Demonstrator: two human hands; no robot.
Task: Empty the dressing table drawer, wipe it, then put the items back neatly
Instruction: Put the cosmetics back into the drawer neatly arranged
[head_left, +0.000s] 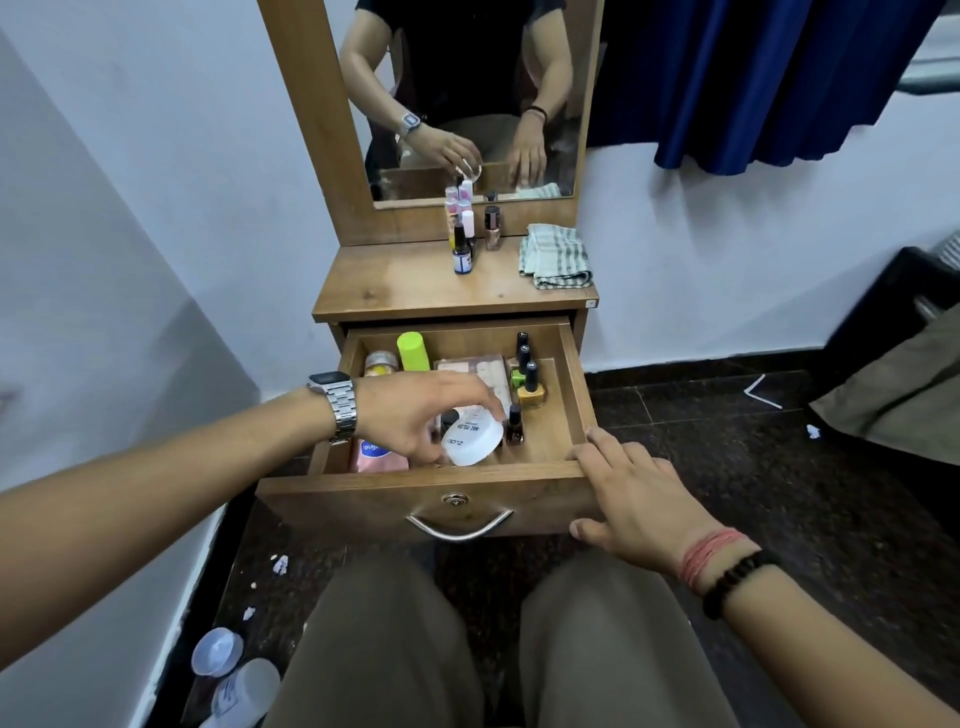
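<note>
The wooden drawer (566, 364) of the dressing table stands pulled open. My left hand (415, 415) reaches into it and grips a round white jar (474, 440) near the front. My right hand (634, 499) rests with straight fingers on the drawer's front right corner. Inside lie a pink bottle (376, 454), a lime green tube (413, 351), an orange-capped jar (380, 364), a flat beige palette (485, 371) and several dark-capped nail polish bottles (527, 374). A checked cloth (556, 255) lies folded on the tabletop (395, 286).
Several small bottles (467, 234) stand at the back of the tabletop under the mirror (467, 78). Plastic cups (218, 652) and paper scraps lie on the dark floor at the left. A blue curtain (753, 78) hangs at the right. My knees sit below the drawer.
</note>
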